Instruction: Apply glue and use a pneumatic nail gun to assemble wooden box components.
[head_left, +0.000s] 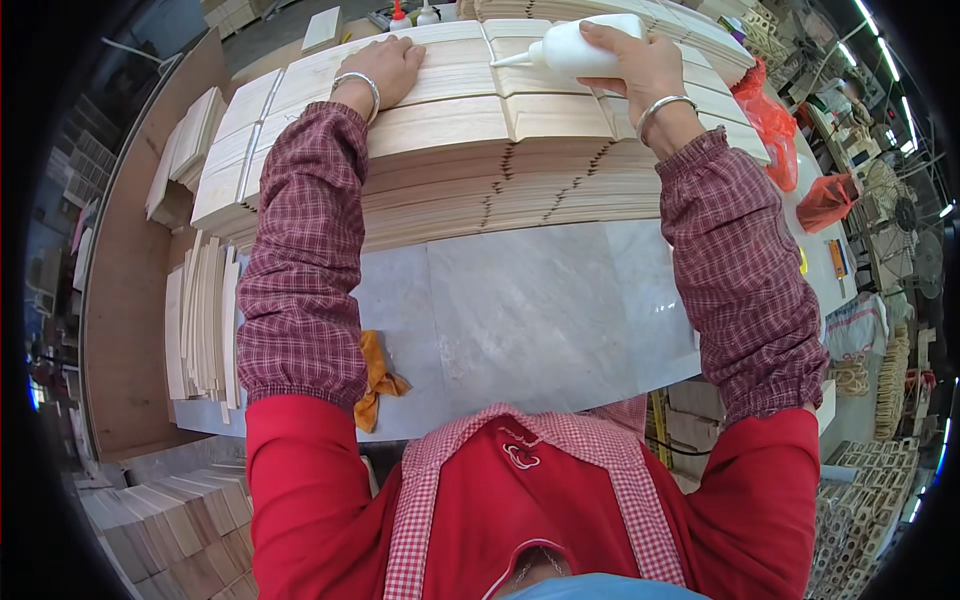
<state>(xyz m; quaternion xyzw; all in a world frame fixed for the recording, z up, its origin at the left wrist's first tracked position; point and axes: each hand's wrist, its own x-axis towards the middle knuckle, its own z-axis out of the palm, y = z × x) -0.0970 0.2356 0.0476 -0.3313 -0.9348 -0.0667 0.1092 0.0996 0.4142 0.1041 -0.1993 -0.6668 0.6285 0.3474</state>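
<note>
The right hand point(645, 70) wraps around a smooth white squeeze bottle point(590, 46), thumb on the upper side and fingers beneath. The bottle lies nearly level above the stacked boards point(430, 122), its slim, tapered nozzle point(515, 60) pointing left toward a pale seam across them; whether the tip touches the wood cannot be told. The left hand point(392, 68) holds nothing visible and rests palm down on the boards, left of the nozzle, its fingers slightly bent. Each wrist carries a shiny metal bangle.

The boards are pale, straight-grained wood, layered in a deep stack with dark, jagged notches down its front edge. Gathered sleeve covers in maroon checked fabric hide parts of that front. The stack sits on a smooth grey tabletop point(530, 310), streaked like marble.

A crumpled orange cloth point(376, 382) lies on the tabletop beside the left sleeve, and thin wooden strips point(205, 320) stand bunched further left, before a flat brown panel point(125, 290). A red-capped bottle point(400, 20) stands beyond the left hand. A wrinkled, glossy red plastic bag point(772, 125) takes up space right of the boards. At lower left, squared wooden pieces point(175, 530) are piled in rows.
</note>
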